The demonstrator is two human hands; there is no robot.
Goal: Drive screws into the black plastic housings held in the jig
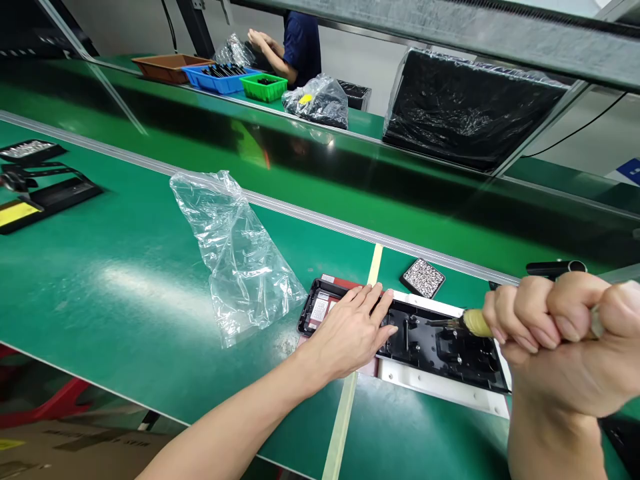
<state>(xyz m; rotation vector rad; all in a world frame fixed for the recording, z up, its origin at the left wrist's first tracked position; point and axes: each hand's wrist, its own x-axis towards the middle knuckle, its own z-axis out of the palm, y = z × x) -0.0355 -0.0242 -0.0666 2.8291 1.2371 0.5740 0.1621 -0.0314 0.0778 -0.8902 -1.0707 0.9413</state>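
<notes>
A long black plastic housing (427, 337) lies with its inner side up, showing ribs, posts and small metal spots. Beneath it is a white fixture strip (440, 390). My left hand (350, 327) rests flat on the housing's left part, its fingers stretched out. Above the right part, my right hand (555, 320) is closed in a fist around a yellow-handled tool (477, 323). The tool's narrow dark metal end points left, down at the housing's inside; blur hides its exact kind and whether it touches. A small tray of tiny speckled metal pieces (423, 277) lies just beyond the housing.
A clear plastic bag (240, 260) lies left of the housing on the green table (125, 280). Black parts (55, 190) sit at far left. Beyond a metal rail (310, 217) stand a blue bin (215, 81), a green bin (264, 87) and a co-worker (303, 47).
</notes>
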